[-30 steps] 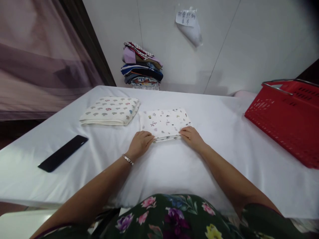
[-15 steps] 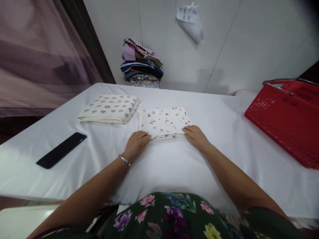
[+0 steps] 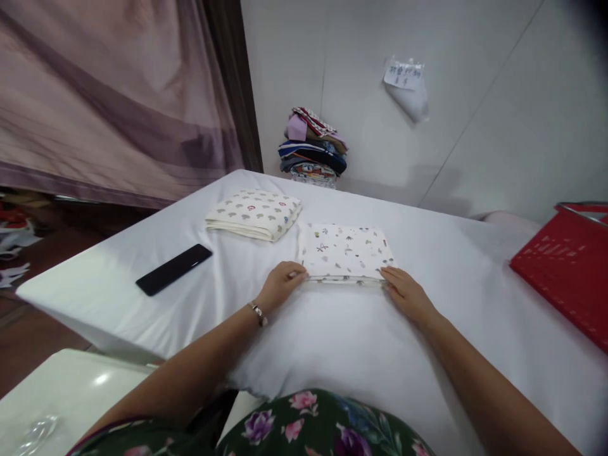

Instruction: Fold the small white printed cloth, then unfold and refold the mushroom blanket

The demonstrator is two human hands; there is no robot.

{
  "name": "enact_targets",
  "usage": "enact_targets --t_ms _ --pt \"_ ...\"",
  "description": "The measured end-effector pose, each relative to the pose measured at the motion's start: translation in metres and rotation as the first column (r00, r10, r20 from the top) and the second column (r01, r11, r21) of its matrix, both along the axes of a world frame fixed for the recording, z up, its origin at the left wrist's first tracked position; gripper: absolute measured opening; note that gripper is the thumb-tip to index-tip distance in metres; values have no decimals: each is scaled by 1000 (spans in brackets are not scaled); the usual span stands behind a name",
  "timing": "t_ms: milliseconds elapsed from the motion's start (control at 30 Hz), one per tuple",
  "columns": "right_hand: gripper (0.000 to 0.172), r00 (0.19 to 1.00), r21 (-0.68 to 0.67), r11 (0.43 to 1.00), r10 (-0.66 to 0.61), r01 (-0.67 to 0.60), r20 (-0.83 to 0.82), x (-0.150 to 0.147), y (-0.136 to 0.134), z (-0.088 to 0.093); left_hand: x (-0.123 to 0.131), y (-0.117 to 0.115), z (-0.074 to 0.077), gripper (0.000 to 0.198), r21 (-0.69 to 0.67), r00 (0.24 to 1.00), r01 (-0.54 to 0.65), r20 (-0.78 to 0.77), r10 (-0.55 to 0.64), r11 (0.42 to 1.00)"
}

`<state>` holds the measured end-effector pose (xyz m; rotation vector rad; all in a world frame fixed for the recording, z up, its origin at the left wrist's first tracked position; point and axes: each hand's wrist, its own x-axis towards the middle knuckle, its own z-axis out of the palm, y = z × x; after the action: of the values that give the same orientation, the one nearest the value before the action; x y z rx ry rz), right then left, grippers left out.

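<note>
A folded white cloth printed with small leaves, shells and a starfish lies flat on the white-covered table. At its near left corner, my left hand is closed, thumb and fingers pinching the edge. My right hand grips the near right corner, fingertips on top and the thumb low beside the fold. Layers of fabric show along the front edge between both hands. Beyond my left hand rests a second folded cloth, cream with grey mushroom-like shapes and a few red and blue ones.
A black phone lies on the table at the left. Stacked folded clothes stand behind the far edge by the wall. To the right is a red plastic basket. A white stool-like surface sits low at the left.
The head view has swung left, so everything appears farther right and lower. Both hands stay at the near corners of the cloth, with the left fingers curled in more.
</note>
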<state>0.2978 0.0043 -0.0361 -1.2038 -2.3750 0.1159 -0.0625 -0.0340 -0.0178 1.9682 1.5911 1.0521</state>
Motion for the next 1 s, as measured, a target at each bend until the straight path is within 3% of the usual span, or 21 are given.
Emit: enact_targets --t_ms 67,200,367,500,633,700,800,1000 --pt "34 998 -2 999 -36 36 -51 -7 2 9 -1 8 5 21 -102 993 -80 72 88 992" --pt "36 993 20 999 -36 39 -112 -38 14 28 -2 37 14 24 -237 966 -242 33 257 941" --pt "52 986 -146 989 33 -9 165 -78 22 24 2 71 12 51 -455 951 -270 11 308 849" --pt "58 965 -230 973 30 31 259 -83 17 17 3 81 7 64 -501 953 -249 27 303 829" --pt "57 985 -376 926 51 14 162 -79 22 24 1 82 7 68 -536 954 -225 49 296 814" --pt "56 997 -424 904 -12 44 78 -79 35 29 2 81 9 67 -546 958 -211 51 283 811" --pt "57 987 -374 914 -156 157 35 -83 64 34 6 77 12 68 -540 964 -210 24 265 815" --pt "57 916 -224 908 -289 355 279 -85 111 27 9 71 13 65 -426 970 -244 -88 228 871"
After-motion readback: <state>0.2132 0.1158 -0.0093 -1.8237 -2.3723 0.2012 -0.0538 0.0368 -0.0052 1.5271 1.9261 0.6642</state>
